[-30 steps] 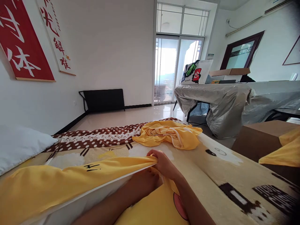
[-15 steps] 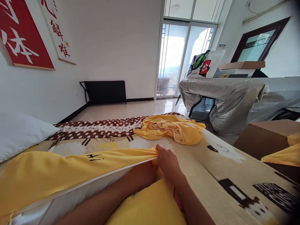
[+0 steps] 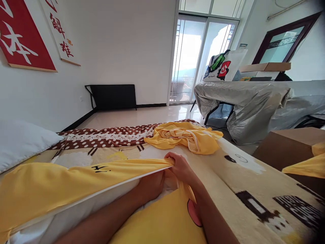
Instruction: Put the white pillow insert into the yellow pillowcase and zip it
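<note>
A yellow pillow cover (image 3: pixel 76 179) printed with "Hi" stretches across the lower left, its long white-edged opening facing me. White filling or lining (image 3: pixel 48 222) shows inside. My right hand (image 3: pixel 179 167) is closed on the cover's edge at the far end of the opening. My left hand (image 3: pixel 152 184) reaches into the opening just below it; its fingers look curled, but fabric partly hides them and what they hold. Nearest me lies the cover's other yellow side (image 3: pixel 157 223), with a pink spot beside my right forearm.
A crumpled yellow cloth (image 3: pixel 185 135) lies on the patterned bed blanket (image 3: pixel 220 203). At the left is a white pillow (image 3: pixel 25 144). A cardboard box (image 3: pixel 286 145) with yellow fabric stands at the right, near a table under silver sheeting (image 3: pixel 254 112). A black folded panel (image 3: pixel 113 97) leans on the wall.
My left hand has drawn back slightly toward the left inside the opening, showing more of it. My right hand keeps its hold on the edge. The view has tilted down slightly.
</note>
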`<state>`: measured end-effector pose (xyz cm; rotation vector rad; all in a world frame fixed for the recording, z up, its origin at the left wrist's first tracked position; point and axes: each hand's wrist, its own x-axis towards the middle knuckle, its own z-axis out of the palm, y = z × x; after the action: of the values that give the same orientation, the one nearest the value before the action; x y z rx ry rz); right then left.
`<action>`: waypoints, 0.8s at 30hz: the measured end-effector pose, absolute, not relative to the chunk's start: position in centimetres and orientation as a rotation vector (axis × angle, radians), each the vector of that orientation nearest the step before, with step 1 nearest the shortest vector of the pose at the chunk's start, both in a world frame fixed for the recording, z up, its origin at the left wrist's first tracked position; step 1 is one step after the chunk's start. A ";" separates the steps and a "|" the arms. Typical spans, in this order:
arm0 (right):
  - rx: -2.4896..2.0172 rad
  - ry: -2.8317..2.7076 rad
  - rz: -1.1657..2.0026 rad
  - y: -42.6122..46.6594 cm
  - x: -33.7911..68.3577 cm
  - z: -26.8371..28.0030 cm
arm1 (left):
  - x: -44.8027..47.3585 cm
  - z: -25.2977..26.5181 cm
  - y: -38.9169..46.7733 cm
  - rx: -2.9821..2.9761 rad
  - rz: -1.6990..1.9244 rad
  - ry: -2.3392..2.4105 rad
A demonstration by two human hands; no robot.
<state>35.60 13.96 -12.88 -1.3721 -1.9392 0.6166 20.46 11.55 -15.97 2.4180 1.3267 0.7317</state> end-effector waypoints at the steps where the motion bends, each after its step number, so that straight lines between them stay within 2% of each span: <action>1: -1.369 -1.939 0.618 13.9 35.6 -12.7 | 20.5 -16.2 11.7 2.392 0.723 1.370; 7: -1.515 -1.922 0.401 13.1 34.8 -12.5 | 20.7 -16.6 12.4 2.336 0.645 1.479; 15: -1.849 -1.900 0.221 12.3 34.4 -12.1 | 20.5 -15.8 12.7 2.340 0.572 1.223; 19: -1.769 -1.914 0.224 12.4 34.6 -12.0 | 20.3 -15.4 12.9 2.215 0.471 1.196; 24: -1.543 -1.925 0.398 13.2 34.8 -12.7 | 20.0 -15.3 13.3 2.191 0.549 1.225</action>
<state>34.85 13.19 -12.74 -1.5433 -1.9253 0.3980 20.04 13.34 -15.29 2.1905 1.2248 0.5492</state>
